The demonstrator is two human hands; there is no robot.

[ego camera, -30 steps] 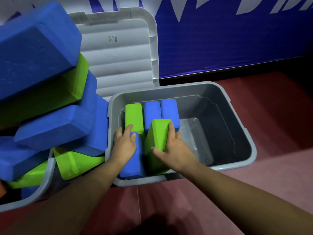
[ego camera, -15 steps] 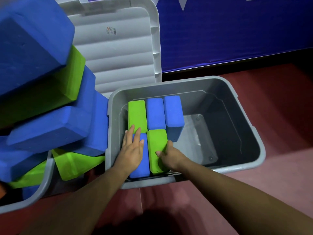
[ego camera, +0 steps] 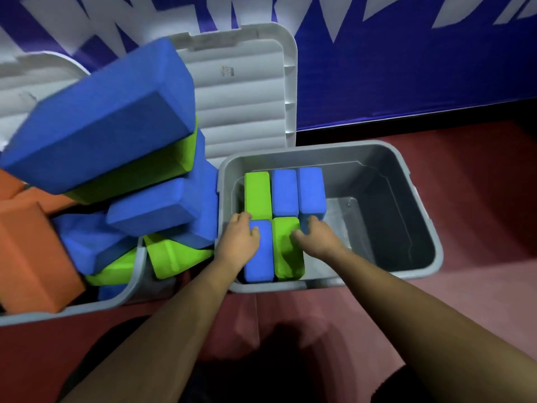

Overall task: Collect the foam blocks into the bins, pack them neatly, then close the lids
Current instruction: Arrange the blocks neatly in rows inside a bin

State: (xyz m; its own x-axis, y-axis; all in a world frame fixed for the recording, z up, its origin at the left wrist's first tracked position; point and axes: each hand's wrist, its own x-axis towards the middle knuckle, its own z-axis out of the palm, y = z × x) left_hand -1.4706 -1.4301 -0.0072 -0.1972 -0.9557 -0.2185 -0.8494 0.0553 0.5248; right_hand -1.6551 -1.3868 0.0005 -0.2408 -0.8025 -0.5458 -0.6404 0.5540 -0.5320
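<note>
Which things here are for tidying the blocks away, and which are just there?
For the job: packed blocks, piled blocks, right bin, left bin, open lid, left hand, right hand.
Just there: blue wall banner, red floor.

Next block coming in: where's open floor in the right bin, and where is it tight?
The right bin has bare floor in its right half, bordered by the back blue block, the front green block and the right wall. Its left side is crowded with five packed blocks. The left bin is heaped over its rim.
</note>
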